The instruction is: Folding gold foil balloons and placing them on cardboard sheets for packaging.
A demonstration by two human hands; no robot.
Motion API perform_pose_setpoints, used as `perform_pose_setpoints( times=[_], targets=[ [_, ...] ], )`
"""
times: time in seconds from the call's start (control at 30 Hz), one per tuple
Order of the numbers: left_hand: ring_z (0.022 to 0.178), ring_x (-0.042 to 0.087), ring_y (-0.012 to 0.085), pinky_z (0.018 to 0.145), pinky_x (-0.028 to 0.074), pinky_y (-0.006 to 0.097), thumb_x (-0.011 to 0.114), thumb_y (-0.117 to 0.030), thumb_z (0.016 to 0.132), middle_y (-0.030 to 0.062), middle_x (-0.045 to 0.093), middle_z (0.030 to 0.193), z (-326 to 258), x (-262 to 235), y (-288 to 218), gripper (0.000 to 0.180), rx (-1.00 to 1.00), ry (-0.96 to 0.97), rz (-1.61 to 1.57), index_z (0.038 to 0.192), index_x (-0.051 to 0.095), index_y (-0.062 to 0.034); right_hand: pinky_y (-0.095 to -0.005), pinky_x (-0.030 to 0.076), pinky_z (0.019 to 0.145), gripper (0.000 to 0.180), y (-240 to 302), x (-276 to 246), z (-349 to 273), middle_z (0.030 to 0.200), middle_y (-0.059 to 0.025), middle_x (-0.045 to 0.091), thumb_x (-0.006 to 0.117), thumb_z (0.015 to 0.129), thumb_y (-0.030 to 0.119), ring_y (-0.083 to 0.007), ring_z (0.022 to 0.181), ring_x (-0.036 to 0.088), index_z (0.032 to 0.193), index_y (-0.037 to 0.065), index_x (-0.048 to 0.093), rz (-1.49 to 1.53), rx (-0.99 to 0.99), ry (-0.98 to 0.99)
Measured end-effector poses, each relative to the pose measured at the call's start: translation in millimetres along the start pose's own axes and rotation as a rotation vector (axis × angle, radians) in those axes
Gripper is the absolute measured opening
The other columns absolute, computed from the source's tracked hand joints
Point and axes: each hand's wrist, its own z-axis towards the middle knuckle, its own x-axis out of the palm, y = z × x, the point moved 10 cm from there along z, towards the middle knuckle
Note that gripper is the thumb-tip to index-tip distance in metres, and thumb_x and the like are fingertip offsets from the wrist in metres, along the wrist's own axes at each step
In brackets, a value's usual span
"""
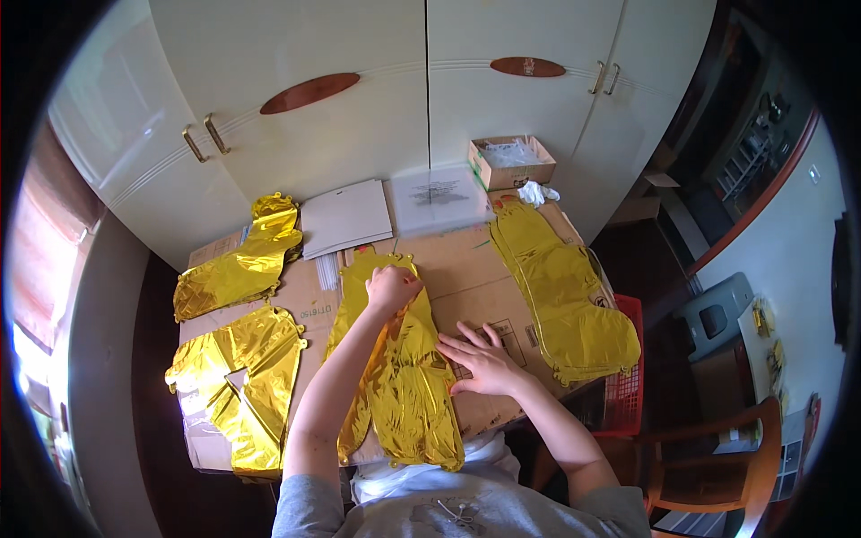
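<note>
A flat gold foil balloon (413, 394) lies in front of me, its near end reaching the table edge by my body. Over its upper part, my left hand (392, 289) is closed, the curled fingers on the foil; the fingertips are partly hidden. My right hand (487, 366) lies with fingers spread at the balloon's right edge, partly on the cardboard (462, 278). To the right is another flat gold foil balloon (565, 296). On the left are a folded-looking gold foil balloon (242, 260) and, nearer me, one with a small gap in its middle (260, 386).
Grey-white card sheets (348, 218) and a clear plastic sheet (435, 199) lie at the back. A small cardboard box (511, 166) holds clear plastic, with crumpled white tissue (538, 193) beside it. Cabinets (359, 134) stand behind; a red crate (625, 386) and wooden chair (717, 466) are at right.
</note>
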Motion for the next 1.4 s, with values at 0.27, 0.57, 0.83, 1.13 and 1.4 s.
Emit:
perform_pose_setpoints(
  times=[0.27, 0.57, 0.83, 1.13, 1.4],
  targets=[
    [0.108, 0.052, 0.0305, 0.09, 0.041, 0.047, 0.07, -0.041, 0.076, 0.0066, 0.063, 0.102, 6, 14, 12, 0.027, -0.033, 0.069, -0.01, 0.086, 0.073, -0.0168, -0.0636, 0.008, 0.114, 0.092, 3, 0, 0, 0.157, 0.0032, 0.031, 0.075, 0.072, 0.054, -0.0271, 0.148, 0.017, 0.149, 0.024, 0.035, -0.016, 0.003, 0.026],
    [0.11, 0.051, 0.0319, 0.09, 0.04, 0.049, 0.067, -0.036, 0.08, 0.0097, 0.06, 0.107, -6, 3, -10, 0.025, 0.061, -0.087, 0.193, 0.091, 0.072, -0.015, -0.0655, 0.008, 0.113, 0.081, 5, 4, 1, 0.155, 0.0038, 0.034, 0.07, 0.077, 0.055, -0.0297, 0.148, 0.015, 0.146, 0.022, 0.043, -0.05, -0.015, 0.096],
    [0.12, 0.048, 0.0306, 0.097, 0.038, 0.049, 0.061, -0.038, 0.086, 0.0125, 0.057, 0.122, -39, -14, -47, 0.043, 0.311, -0.26, 0.366, 0.121, 0.06, -0.0118, -0.0654, 0.007, 0.114, 0.079, 3, 7, 3, 0.155, 0.0043, 0.035, 0.067, 0.078, 0.058, -0.0311, 0.148, 0.014, 0.145, 0.022, 0.044, -0.061, -0.006, 0.127],
    [0.146, 0.024, 0.0298, 0.116, 0.017, 0.055, 0.042, -0.053, 0.096, 0.0179, 0.028, 0.156, -117, 41, -64, 0.076, 0.549, 0.129, 0.48, 0.147, 0.03, 0.003, -0.0642, 0.006, 0.114, 0.075, 4, 6, 3, 0.151, -0.0009, 0.04, 0.066, 0.078, 0.059, -0.0333, 0.147, 0.016, 0.14, 0.02, 0.051, -0.063, -0.012, 0.159],
    [0.148, 0.018, 0.0287, 0.117, 0.012, 0.057, 0.042, -0.072, 0.087, 0.0175, 0.023, 0.158, -76, 32, -49, 0.101, 0.429, 0.143, 0.501, 0.15, 0.022, 0.0036, -0.0645, 0.008, 0.114, 0.076, 4, 5, 2, 0.153, 0.002, 0.037, 0.065, 0.08, 0.059, -0.032, 0.148, 0.016, 0.142, 0.02, 0.048, -0.073, -0.018, 0.126]
  ],
)
